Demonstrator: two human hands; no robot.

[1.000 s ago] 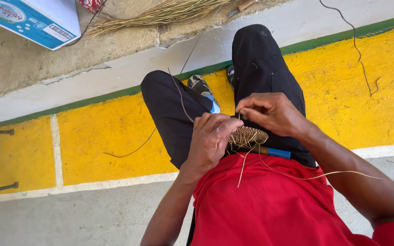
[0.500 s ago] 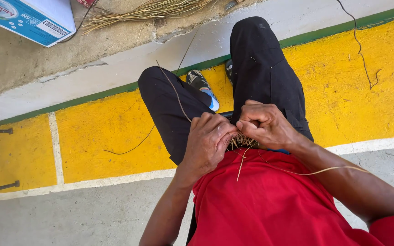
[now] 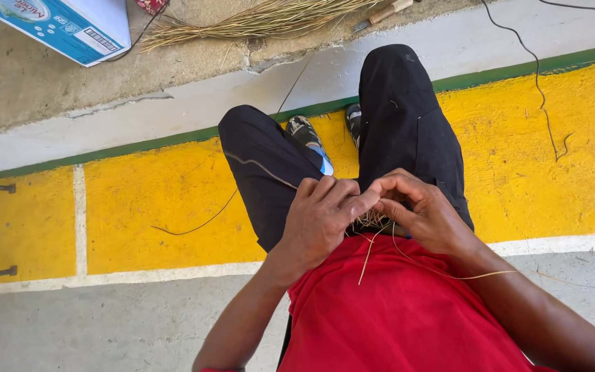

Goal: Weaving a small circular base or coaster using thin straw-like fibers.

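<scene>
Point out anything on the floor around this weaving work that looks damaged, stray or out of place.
The concrete step is cracked, with a chipped edge near the bundle of dry straw. A loose dark strand lies alone on the yellow floor paint, and a thin cord trails across it at right. Both hands work the small woven piece.

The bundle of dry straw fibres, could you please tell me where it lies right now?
In the head view the bundle of dry straw fibres lies at the top centre on the concrete ledge, right of the blue and white box, beyond the person's knees.
</scene>
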